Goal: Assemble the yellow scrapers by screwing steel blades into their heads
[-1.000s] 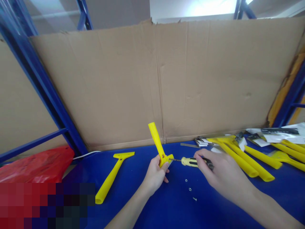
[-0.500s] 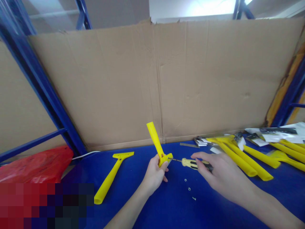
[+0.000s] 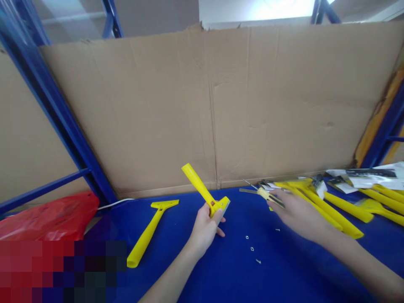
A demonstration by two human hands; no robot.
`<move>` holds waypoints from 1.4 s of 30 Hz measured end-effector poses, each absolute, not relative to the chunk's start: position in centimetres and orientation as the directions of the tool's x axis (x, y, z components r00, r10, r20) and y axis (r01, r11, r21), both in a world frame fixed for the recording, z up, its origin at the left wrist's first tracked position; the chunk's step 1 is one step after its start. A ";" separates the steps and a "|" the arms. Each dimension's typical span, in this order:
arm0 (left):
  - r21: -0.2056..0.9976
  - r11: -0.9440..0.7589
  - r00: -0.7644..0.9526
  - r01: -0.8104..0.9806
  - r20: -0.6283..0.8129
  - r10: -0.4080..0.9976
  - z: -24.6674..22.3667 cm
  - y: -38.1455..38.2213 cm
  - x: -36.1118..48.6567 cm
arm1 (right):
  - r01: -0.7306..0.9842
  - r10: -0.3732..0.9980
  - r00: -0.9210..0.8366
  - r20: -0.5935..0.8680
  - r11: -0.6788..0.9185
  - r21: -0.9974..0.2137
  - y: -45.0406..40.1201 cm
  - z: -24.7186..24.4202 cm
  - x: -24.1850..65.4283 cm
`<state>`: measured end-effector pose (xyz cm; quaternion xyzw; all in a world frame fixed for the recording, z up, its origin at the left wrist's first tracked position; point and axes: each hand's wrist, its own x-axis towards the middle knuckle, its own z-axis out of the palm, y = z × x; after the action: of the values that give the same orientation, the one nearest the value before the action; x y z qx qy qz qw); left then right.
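A blue desk [image 3: 221, 277]. At lower left, a loose yellow scraper [image 3: 148, 235] lies alone, head away from the person, probably set apart within easy reach. At lower centre, the left hand [image 3: 202, 235] pinches the held scraper [image 3: 200, 187] near its head between thumb and fingers, likely to steady it while leaving its face exposed. Right of it, two nuts [image 3: 252, 249] and a screw [image 3: 258, 261] lie separately, perhaps for easy picking. The right hand [image 3: 296, 214], slightly blurred, grips a screwdriver [image 3: 267, 196], tip pointing up-left, apart from the scraper. The held scraper is bright, smooth yellow, its tubular handle tilted up-left, with a thin greyish edge along its short, wide head.
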<state>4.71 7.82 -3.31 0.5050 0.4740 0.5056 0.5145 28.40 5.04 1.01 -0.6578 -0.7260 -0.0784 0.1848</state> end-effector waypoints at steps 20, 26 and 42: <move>0.981 -0.174 -0.139 0.083 0.184 0.973 -1.1 7.3 3.2 | 0.987 0.926 -0.127 0.356 0.154 -0.047 6.3 -1.5 28.2; 0.949 -0.314 -0.206 0.022 0.312 0.927 -0.4 7.3 2.6 | 0.974 0.879 -0.118 0.463 0.194 -0.120 6.5 -1.3 28.7; 0.984 -0.151 -0.010 -0.098 0.150 0.989 0.2 5.9 4.0 | 0.864 0.584 -0.451 0.675 0.474 0.167 4.3 1.3 26.4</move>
<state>3.95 5.87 0.17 0.5105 0.4360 0.5610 0.4844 26.39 4.25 1.30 -0.4453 -0.8131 -0.2540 0.2757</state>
